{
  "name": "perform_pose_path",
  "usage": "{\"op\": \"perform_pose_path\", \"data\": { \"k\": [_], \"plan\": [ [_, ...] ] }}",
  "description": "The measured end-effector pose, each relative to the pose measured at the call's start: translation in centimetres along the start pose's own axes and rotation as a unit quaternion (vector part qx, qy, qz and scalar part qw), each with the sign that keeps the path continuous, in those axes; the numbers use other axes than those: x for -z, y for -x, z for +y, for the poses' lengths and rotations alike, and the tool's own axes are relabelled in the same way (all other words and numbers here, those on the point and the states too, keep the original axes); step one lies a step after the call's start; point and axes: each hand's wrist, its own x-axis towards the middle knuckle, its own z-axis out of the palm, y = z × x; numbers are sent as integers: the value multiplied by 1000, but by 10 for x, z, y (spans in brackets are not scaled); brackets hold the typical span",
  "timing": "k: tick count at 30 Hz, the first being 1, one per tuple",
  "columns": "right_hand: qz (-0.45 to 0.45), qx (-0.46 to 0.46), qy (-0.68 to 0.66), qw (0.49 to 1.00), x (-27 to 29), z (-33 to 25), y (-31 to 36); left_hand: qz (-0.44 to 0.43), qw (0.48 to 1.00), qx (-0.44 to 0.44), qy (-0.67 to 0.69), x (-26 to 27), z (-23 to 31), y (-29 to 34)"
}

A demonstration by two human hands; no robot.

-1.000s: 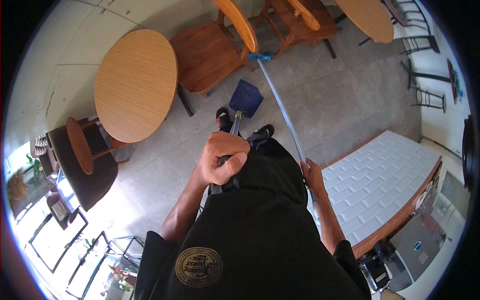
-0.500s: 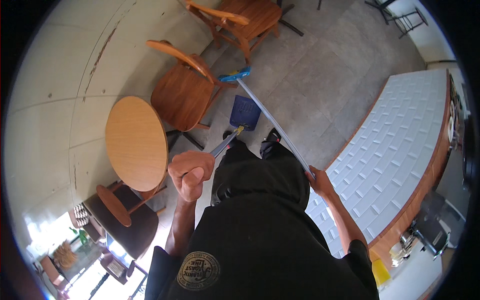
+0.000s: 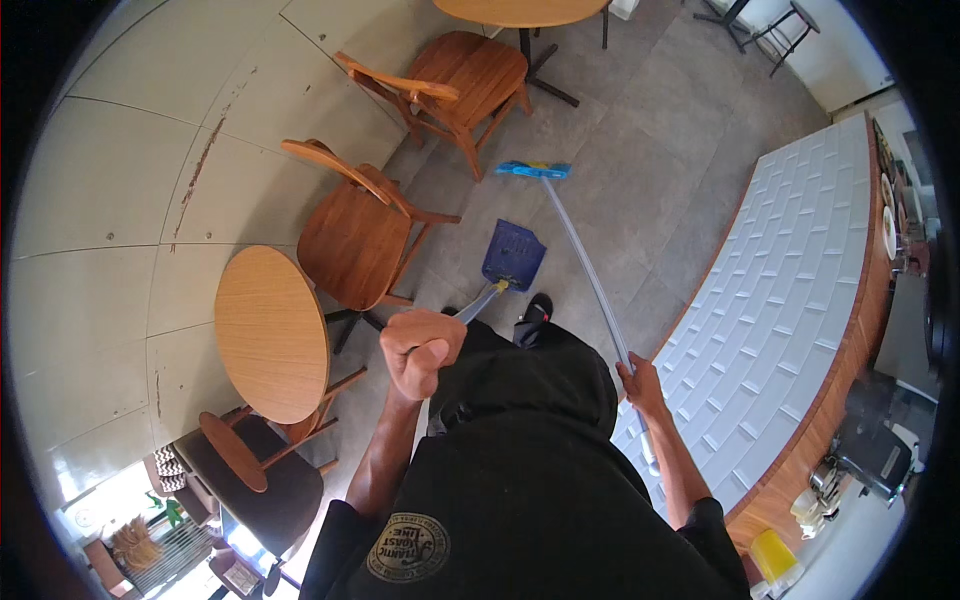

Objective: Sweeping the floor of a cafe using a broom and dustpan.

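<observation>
- My left hand (image 3: pixel 422 352) is clenched in a fist around the top of a grey handle, gripping a long-handled blue dustpan (image 3: pixel 513 255) whose pan rests on the grey tiled floor (image 3: pixel 660 170) just ahead of my black shoe (image 3: pixel 534 316).
- My right hand (image 3: pixel 640 384) is wrapped around the pale shaft of a broom (image 3: pixel 585 270), fingers closed on it low at my right side; the shaft runs up and away from me to a blue broom head (image 3: pixel 533 170) lying on the floor beyond the dustpan.
- The dustpan sits between my feet and the broom head, the two blue pieces near each other but apart.
- To my left a round wooden table (image 3: pixel 270 335) stands against the pale panelled wall (image 3: pixel 130 200), with a dark-seated chair (image 3: pixel 255 480) below it in view.
- A wooden chair (image 3: pixel 355 235) stands just left of the dustpan; a second wooden chair (image 3: pixel 460 80) stands farther on, near the broom head, beside another round table (image 3: pixel 520 10) at the top edge.
- On my right a curved counter faced in white tiles (image 3: pixel 790 300) with a wooden top sweeps past, close to my right hand.
- A yellow container (image 3: pixel 772 555) sits behind the counter at lower right.
- I wear a black hooded top (image 3: pixel 520 480) with a round printed patch on the chest.
</observation>
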Motion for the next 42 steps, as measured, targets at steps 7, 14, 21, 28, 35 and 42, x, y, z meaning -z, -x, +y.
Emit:
{"op": "perform_pose_path", "data": {
  "k": [7,14,21,28,35,42],
  "plan": [
    [6,-156,-114,981,8,-44,-32,-46,997,33,-54,-18,-19,-20],
    [8,-182,-138,974,9,-60,-52,-68,994,38,-75,-10,-47,-39],
    [-23,-186,-152,970,11,-78,-77,-72,995,-2,-74,-3,-54,-84],
    [13,-61,21,998,12,-119,-106,-85,995,13,-43,43,-38,-136],
    [1,-77,88,993,24,-102,-150,-113,992,44,19,85,-51,-194],
    [-55,-118,143,981,43,-27,-187,-103,989,104,0,72,-65,-223]
  ]
}}
